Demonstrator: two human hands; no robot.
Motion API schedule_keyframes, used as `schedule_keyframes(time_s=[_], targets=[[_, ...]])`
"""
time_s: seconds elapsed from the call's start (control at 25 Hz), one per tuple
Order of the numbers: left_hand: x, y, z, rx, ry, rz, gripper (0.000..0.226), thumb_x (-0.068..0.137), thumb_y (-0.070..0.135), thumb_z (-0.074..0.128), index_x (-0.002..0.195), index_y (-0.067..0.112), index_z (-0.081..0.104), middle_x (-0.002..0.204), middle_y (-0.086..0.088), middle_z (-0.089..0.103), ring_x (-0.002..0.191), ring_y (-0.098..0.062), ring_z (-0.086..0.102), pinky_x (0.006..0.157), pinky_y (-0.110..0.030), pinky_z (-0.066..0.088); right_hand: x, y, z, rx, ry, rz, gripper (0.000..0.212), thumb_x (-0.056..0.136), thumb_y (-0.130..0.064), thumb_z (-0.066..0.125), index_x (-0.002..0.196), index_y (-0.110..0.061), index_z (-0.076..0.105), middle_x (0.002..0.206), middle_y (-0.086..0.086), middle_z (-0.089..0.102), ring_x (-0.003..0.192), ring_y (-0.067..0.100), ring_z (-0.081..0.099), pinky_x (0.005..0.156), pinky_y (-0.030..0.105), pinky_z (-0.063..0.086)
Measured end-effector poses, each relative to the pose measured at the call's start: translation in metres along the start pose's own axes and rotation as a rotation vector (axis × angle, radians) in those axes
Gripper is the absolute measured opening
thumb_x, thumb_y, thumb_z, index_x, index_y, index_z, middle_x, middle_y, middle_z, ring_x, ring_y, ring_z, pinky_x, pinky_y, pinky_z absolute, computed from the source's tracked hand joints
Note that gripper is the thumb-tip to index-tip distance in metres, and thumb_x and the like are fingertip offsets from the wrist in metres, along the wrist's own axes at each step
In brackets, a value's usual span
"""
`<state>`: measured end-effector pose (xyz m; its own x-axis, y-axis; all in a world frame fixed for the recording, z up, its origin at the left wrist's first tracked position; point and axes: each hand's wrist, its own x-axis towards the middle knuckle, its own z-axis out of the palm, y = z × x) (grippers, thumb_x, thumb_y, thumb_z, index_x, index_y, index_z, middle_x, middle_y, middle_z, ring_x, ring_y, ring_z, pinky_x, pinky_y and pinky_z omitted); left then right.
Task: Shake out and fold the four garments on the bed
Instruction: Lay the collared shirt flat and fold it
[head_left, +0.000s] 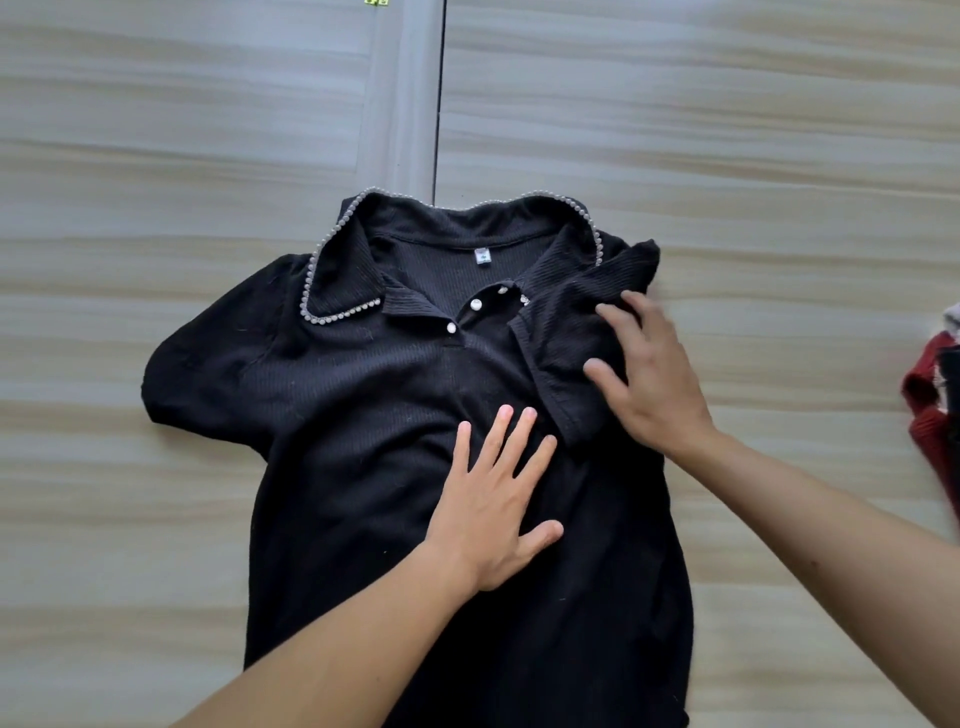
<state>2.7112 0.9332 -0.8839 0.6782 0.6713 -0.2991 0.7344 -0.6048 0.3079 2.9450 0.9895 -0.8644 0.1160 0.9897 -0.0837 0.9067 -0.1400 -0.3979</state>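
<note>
A black ribbed polo shirt (363, 415) with a pearl-trimmed collar and white buttons lies face up, collar away from me. Its right sleeve (576, 338) is folded inward over the chest; its left sleeve lies spread out flat. My left hand (498, 499) presses flat on the middle of the shirt, fingers straight and spread. My right hand (649, 374) rests flat on the folded-in sleeve, fingers spread.
The bed (182, 208) has a beige cover with wavy stripes and a grey seam (410, 104) running away from the collar. A red and dark garment pile (935, 405) shows at the right edge.
</note>
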Motion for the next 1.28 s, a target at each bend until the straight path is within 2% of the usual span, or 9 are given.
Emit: schedule_keyframes(time_s=[0.16,0.28,0.44,0.56,0.72,0.88,1.0,1.16,1.28], targets=[[-0.021,-0.054,-0.021,-0.162,0.338,-0.234,0.072,0.095,0.051,0.043,0.156,0.014,0.033,0.166,-0.011,0.024,0.156,-0.029,0.013,0.124,-0.055,0.016,-0.017,0.009,0.035,-0.382,-0.231,-0.014,0.081,0.092,-0.068,0.016,0.161,-0.027,0.011,0.170,0.005,0.000,0.156,0.028,0.000,0.121,0.061,0.015],[-0.035,-0.135,-0.042,-0.157,0.510,-0.587,0.067,0.094,0.041,0.045,0.153,0.009,0.038,0.162,-0.014,0.031,0.152,-0.033,0.024,0.122,-0.056,0.018,-0.012,-0.022,0.035,-0.356,-0.078,-0.001,0.081,0.094,-0.062,0.026,0.160,-0.017,0.018,0.169,0.012,0.007,0.156,0.031,0.005,0.121,0.062,0.008],[-0.054,-0.218,-0.071,-0.143,0.451,-0.932,0.067,0.097,0.033,0.053,0.154,0.005,0.031,0.161,-0.020,0.031,0.151,-0.037,0.023,0.122,-0.055,0.019,0.002,-0.111,0.048,-0.168,-0.078,-0.257,0.077,0.094,-0.053,0.039,0.158,-0.015,0.024,0.168,0.012,0.014,0.155,0.032,0.011,0.121,0.058,0.017],[-0.064,-0.249,-0.082,-0.240,0.333,-1.156,0.058,0.089,0.045,0.059,0.131,0.005,0.055,0.136,-0.021,0.055,0.133,-0.040,0.043,0.111,-0.050,0.035,0.010,-0.180,0.075,-0.072,-0.243,-0.438,0.071,0.097,-0.050,0.042,0.159,-0.020,0.023,0.170,0.006,0.009,0.157,0.026,0.005,0.124,0.052,0.013],[-0.073,-0.252,-0.106,-0.648,0.476,-1.040,0.024,0.083,0.036,0.066,0.081,0.013,0.069,0.079,-0.005,0.069,0.088,-0.029,0.066,0.072,-0.034,0.050,0.021,-0.233,0.105,-0.047,-0.419,-0.416,0.064,0.104,-0.052,0.032,0.161,-0.026,0.016,0.170,0.002,-0.002,0.156,0.020,-0.007,0.126,0.049,0.002],[-0.073,-0.261,-0.147,-1.188,0.674,-0.723,0.021,0.096,0.011,0.064,0.077,0.020,0.060,0.077,0.003,0.063,0.074,-0.014,0.060,0.065,-0.027,0.049,0.023,-0.231,0.119,-0.103,-0.394,-0.357,0.073,0.103,-0.050,0.038,0.162,-0.022,0.004,0.170,0.003,-0.006,0.156,0.021,-0.010,0.126,0.051,0.004],[-0.075,-0.282,-0.153,-1.350,0.827,-0.713,0.023,0.094,0.011,0.070,0.083,0.021,0.052,0.081,-0.001,0.065,0.072,-0.013,0.059,0.064,-0.026,0.047,0.022,-0.227,0.124,-0.143,-0.352,-0.338,0.083,0.100,-0.052,0.042,0.161,-0.020,-0.004,0.169,0.005,-0.010,0.156,0.023,-0.012,0.126,0.049,0.002],[-0.084,-0.289,-0.116,-1.302,0.469,-0.973,0.061,0.075,0.033,0.088,0.121,0.008,0.056,0.112,-0.006,0.070,0.091,-0.013,0.067,0.076,-0.025,0.050,0.023,-0.237,0.132,-0.118,-0.334,-0.271,0.083,0.099,-0.056,0.039,0.161,-0.021,-0.005,0.169,0.005,-0.012,0.156,0.024,-0.014,0.126,0.052,0.000],[-0.082,-0.287,-0.108,-1.045,0.342,-1.040,0.036,0.075,0.026,0.084,0.105,0.010,0.072,0.103,-0.006,0.075,0.091,-0.020,0.071,0.081,-0.033,0.058,0.019,-0.244,0.133,-0.063,-0.181,-0.309,0.076,0.100,-0.052,0.036,0.162,-0.020,0.005,0.170,0.005,-0.003,0.157,0.024,-0.006,0.125,0.052,0.000]])
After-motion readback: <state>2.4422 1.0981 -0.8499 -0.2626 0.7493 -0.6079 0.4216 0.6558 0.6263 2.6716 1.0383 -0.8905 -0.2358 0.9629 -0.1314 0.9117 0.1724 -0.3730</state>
